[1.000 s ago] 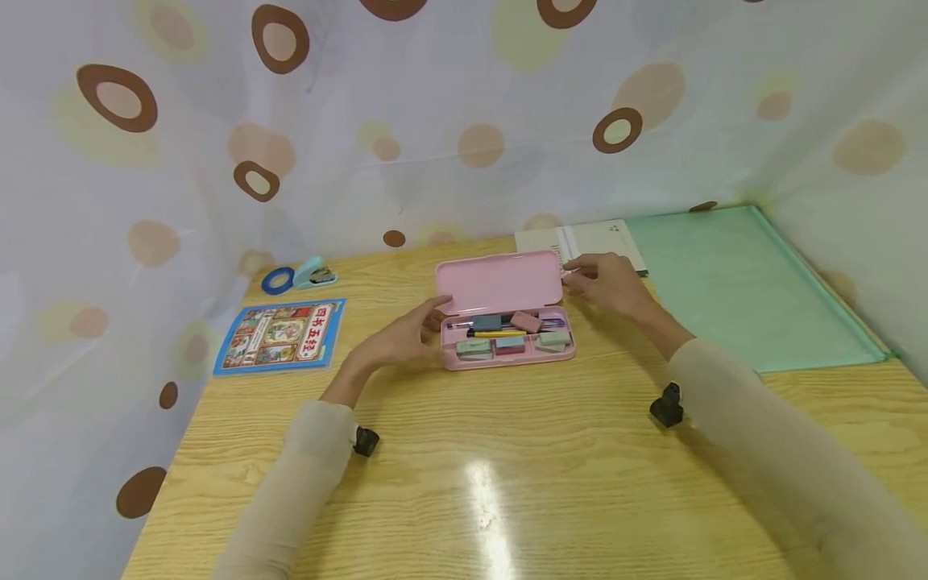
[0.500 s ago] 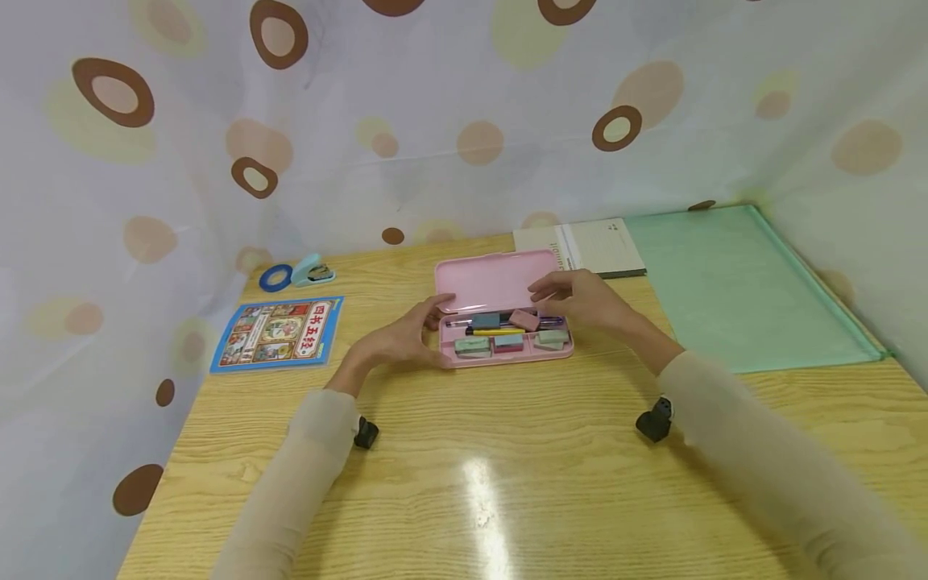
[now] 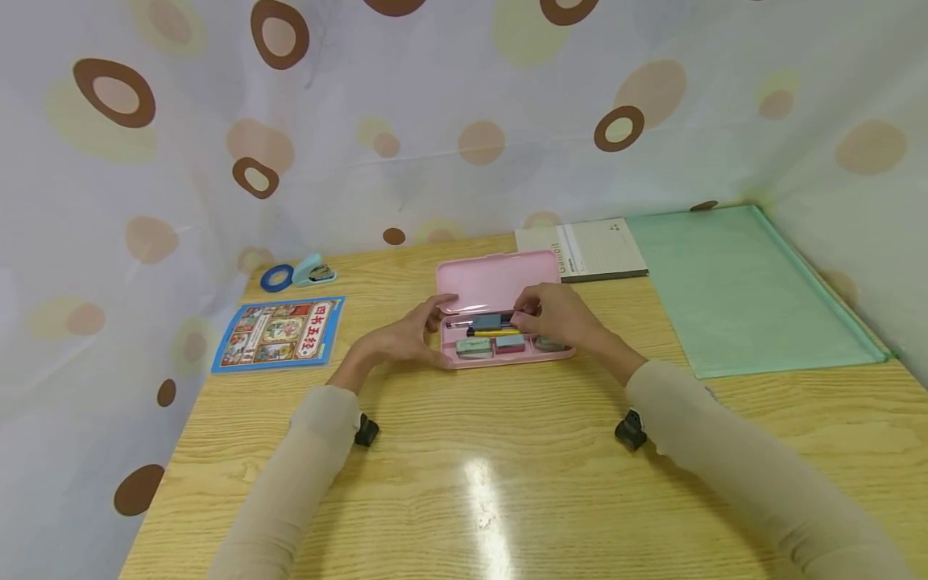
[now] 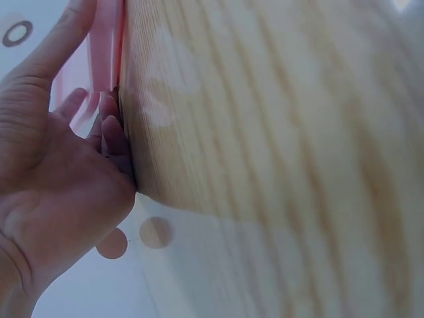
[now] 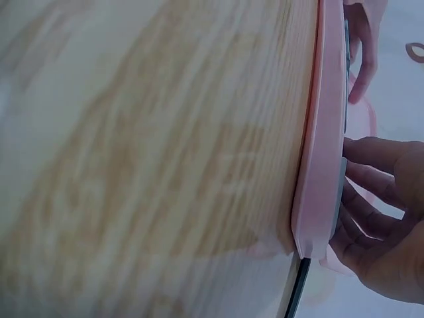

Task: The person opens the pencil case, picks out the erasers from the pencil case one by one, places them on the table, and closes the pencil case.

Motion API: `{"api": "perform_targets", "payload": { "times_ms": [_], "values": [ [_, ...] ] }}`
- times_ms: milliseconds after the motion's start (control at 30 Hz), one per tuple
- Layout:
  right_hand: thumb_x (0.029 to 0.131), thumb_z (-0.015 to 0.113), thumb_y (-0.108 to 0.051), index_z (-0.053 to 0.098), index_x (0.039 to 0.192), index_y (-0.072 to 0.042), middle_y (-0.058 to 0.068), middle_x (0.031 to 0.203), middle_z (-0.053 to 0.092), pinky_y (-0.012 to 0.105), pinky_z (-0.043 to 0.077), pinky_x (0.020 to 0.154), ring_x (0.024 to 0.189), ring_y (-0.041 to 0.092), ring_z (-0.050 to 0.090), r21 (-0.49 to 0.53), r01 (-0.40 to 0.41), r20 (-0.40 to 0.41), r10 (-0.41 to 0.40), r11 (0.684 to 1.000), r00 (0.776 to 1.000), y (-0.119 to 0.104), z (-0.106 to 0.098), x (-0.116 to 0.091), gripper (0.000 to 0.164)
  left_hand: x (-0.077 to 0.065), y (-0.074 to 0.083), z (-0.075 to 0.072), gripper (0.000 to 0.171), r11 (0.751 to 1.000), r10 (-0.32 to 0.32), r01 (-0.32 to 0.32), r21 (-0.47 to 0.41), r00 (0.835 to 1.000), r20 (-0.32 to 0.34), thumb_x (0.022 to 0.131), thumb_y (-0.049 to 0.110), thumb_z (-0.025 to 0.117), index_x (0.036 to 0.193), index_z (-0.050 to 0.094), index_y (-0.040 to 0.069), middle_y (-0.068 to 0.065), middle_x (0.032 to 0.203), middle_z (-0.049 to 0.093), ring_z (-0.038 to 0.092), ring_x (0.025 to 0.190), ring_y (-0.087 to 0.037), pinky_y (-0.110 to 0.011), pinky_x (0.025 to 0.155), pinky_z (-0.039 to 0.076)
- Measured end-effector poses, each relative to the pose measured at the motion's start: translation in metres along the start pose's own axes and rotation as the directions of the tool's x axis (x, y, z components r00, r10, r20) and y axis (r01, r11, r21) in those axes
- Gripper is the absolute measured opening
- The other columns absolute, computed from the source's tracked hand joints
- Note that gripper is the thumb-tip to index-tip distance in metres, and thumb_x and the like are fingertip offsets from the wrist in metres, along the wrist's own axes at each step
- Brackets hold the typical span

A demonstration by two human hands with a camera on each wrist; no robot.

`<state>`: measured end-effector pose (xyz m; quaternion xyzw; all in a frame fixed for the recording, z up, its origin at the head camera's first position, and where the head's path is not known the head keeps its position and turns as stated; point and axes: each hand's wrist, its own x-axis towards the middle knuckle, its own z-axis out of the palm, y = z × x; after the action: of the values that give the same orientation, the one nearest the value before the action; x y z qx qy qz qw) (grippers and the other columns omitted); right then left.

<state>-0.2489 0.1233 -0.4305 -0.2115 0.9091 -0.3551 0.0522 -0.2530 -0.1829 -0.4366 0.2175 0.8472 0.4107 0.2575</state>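
A pink pencil case (image 3: 500, 282) lies on the table with its lid laid back. Pens, a yellow pen or pencil (image 3: 495, 332), a dark eraser-like block (image 3: 486, 322), a green eraser (image 3: 474, 347) and a pink-and-blue eraser (image 3: 510, 344) lie inside. My left hand (image 3: 399, 340) grips the case's left end, thumb at the front and fingers behind. My right hand (image 3: 561, 316) reaches over the right half with bent fingers, hiding the spot of a pink eraser. Whether it pinches something cannot be seen. The right wrist view shows its fingers (image 5: 371, 179) at the case's rim.
A blue-bordered book (image 3: 279, 334), a blue tape roll (image 3: 277, 278) and a light-blue stapler-like item (image 3: 313, 271) lie at the left. Behind the case is a notebook (image 3: 602, 248); a green translucent mat or folder (image 3: 754, 290) covers the right. A patterned cloth (image 3: 435, 121) hangs behind.
My right hand has moved left from beside the lid's right edge to over the tray, covering the pink eraser. The left hand stays at the case's left end.
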Motion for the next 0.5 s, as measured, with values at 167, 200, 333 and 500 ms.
{"api": "perform_targets", "payload": {
  "times_ms": [167, 200, 333, 500],
  "values": [
    [0.097, 0.076, -0.021, 0.076, 0.108, -0.007, 0.007, 0.096, 0.072, 0.039, 0.050, 0.080, 0.089, 0.023, 0.062, -0.019, -0.011, -0.015, 0.011, 1.000, 1.000, 0.001, -0.005, -0.002, 0.018, 0.001, 0.001, 0.000, 0.113, 1.000, -0.006, 0.006, -0.015, 1.000, 0.006, 0.080, 0.021, 0.092, 0.165, 0.017, 0.027, -0.010, 0.146, 0.038, 0.038, 0.133, -0.028, -0.047, 0.118, 0.030],
    [0.097, 0.076, -0.022, 0.076, 0.109, -0.007, 0.007, 0.098, 0.072, 0.039, 0.050, 0.081, 0.090, 0.023, 0.062, -0.019, -0.019, -0.018, 0.019, 1.000, 1.000, 0.002, -0.008, -0.002, 0.019, 0.001, 0.001, 0.000, 0.113, 1.000, -0.005, 0.005, -0.018, 1.000, 0.007, 0.080, 0.020, 0.092, 0.165, 0.017, 0.028, -0.009, 0.146, 0.038, 0.038, 0.133, -0.028, -0.046, 0.118, 0.030],
    [0.098, 0.075, -0.024, 0.076, 0.113, -0.008, 0.009, 0.106, 0.073, 0.040, 0.049, 0.085, 0.097, 0.026, 0.061, 0.011, -0.059, -0.032, 0.060, 0.998, 0.998, 0.007, -0.025, -0.004, 0.021, 0.001, 0.001, 0.000, 0.113, 1.000, -0.004, 0.004, -0.026, 1.000, 0.011, 0.081, 0.019, 0.092, 0.165, 0.017, 0.027, -0.009, 0.146, 0.037, 0.038, 0.133, -0.028, -0.046, 0.118, 0.031],
    [0.098, 0.074, -0.025, 0.077, 0.111, -0.009, 0.010, 0.107, 0.074, 0.044, 0.049, 0.089, 0.101, 0.028, 0.064, 0.049, -0.092, -0.074, 0.095, 0.995, 0.993, 0.023, -0.048, -0.007, 0.021, -0.001, 0.001, -0.001, 0.111, 1.000, -0.003, 0.003, -0.027, 1.000, 0.006, 0.081, 0.018, 0.091, 0.164, 0.018, 0.026, -0.009, 0.145, 0.038, 0.038, 0.130, -0.027, -0.045, 0.116, 0.032]
  ]
}}
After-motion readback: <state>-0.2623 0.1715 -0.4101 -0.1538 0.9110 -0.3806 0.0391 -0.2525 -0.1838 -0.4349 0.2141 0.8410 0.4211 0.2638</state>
